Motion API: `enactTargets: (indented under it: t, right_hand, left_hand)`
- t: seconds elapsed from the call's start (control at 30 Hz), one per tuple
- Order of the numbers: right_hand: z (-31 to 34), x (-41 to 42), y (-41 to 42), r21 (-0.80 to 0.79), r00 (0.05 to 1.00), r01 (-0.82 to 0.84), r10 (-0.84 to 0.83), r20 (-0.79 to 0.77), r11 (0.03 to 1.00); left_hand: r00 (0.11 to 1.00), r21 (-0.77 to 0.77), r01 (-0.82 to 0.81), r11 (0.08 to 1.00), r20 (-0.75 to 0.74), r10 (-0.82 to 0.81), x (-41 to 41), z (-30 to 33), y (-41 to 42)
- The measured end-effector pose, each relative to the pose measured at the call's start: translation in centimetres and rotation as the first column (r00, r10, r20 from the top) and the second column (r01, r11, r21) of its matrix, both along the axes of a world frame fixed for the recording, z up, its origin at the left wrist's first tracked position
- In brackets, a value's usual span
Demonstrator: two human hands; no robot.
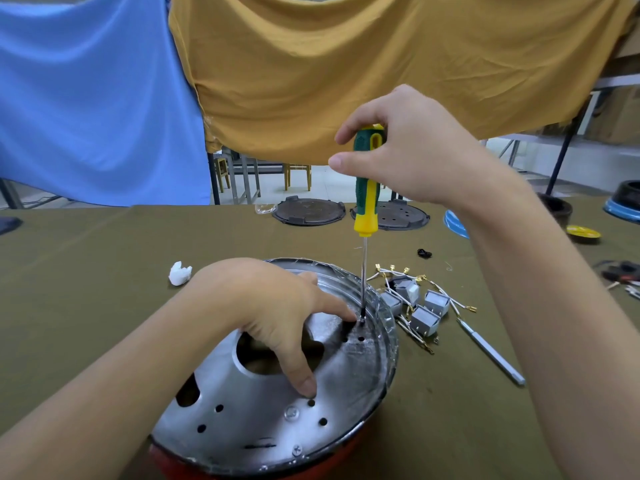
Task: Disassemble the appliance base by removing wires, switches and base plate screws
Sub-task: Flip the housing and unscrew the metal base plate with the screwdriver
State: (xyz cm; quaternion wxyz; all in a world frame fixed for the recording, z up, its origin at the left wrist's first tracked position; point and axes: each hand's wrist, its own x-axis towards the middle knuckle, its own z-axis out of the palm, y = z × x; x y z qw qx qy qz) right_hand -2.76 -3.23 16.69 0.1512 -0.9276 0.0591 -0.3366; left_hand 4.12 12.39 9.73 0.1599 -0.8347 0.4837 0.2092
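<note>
Olive-green cloth table [104, 306] fills our lower frame; at bottom centre sits the round red appliance base with silver perforated metal plate [346, 382]. Our right hand [412, 150] grips the green-and-yellow screwdriver [366, 199] upright, tip on the plate's rim. Our left hand [270, 306] presses the plate, fingers spread. Grey switches with white wires [420, 310] lie just right.

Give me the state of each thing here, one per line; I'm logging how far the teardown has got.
Screwdriver: upright, tip on the plate near its far rim.
Right hand: grips the screwdriver handle.
Left hand: fingers spread, pressing on the plate.
Base plate: still on the red base, tilted.
Front screw: still in.
Switches: out, lying beside the base with their wires.
</note>
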Motion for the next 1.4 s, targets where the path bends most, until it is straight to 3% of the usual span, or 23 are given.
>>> enactTargets:
  t: [0.43, 0.83, 1.07, 1.2, 1.4]
  right_hand:
    - [0.2, -0.2, -0.7, 0.220, 0.994, -0.093, 0.105, -0.044, 0.971]
    - [-0.4, 0.7, -0.7, 0.073, 0.997, -0.073, 0.072, 0.019, 0.995]
    - [0.1, 0.0, -0.6, 0.231, 0.979, -0.204, 0.199, 0.044, 0.951]
    - [-0.1, 0.3, -0.5, 0.293, 0.988, -0.154, 0.151, 0.033, 0.944]
    - [-0.2, 0.5, -0.5, 0.192, 0.994, -0.108, 0.107, 0.019, 0.975]
  left_hand:
    - [1.000, -0.019, 0.001, 1.000, -0.007, -0.001, 0.0, 0.0, 0.0]
    - [1.000, -0.012, 0.005, 1.000, -0.010, -0.005, 0.1, 0.0, -0.1]
    - [1.000, -0.025, 0.006, 1.000, -0.021, -0.006, 0.2, 0.0, -0.2]
    - [1.000, -0.015, 0.005, 1.000, -0.012, -0.005, 0.2, 0.0, 0.0]
    - [1.000, -0.018, 0.010, 1.000, -0.004, -0.010, 0.2, 0.1, 0.0]
